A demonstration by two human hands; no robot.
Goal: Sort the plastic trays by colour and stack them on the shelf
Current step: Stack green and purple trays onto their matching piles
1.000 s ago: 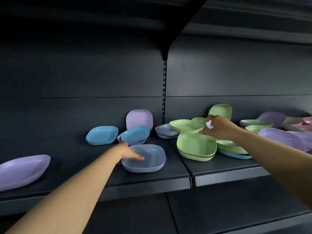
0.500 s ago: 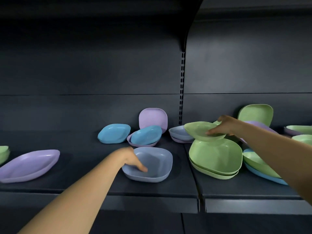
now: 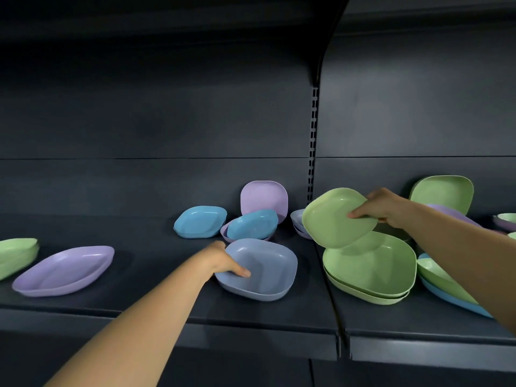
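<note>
My left hand (image 3: 223,261) grips the left rim of a periwinkle tray (image 3: 265,270) that sits on the dark shelf (image 3: 156,308), thumb inside it. My right hand (image 3: 382,206) holds a small green tray (image 3: 335,219) by its right edge, tilted and lifted above a stack of larger green trays (image 3: 371,272). Two blue trays (image 3: 199,222) (image 3: 252,223) lie behind, one of them inside a lilac tray. A lilac tray (image 3: 264,198) leans upright on the back panel.
A wide lilac tray (image 3: 65,270) and a green tray (image 3: 16,254) lie at the left. At the right are a leaning green tray (image 3: 444,192), more lilac trays (image 3: 452,213), and green over blue trays (image 3: 444,286). A slotted upright (image 3: 312,146) divides the shelf bays.
My right hand has lifted the small green tray off the pile and tilted it toward me. My view has shifted left and closer. My left hand stays on the periwinkle tray.
</note>
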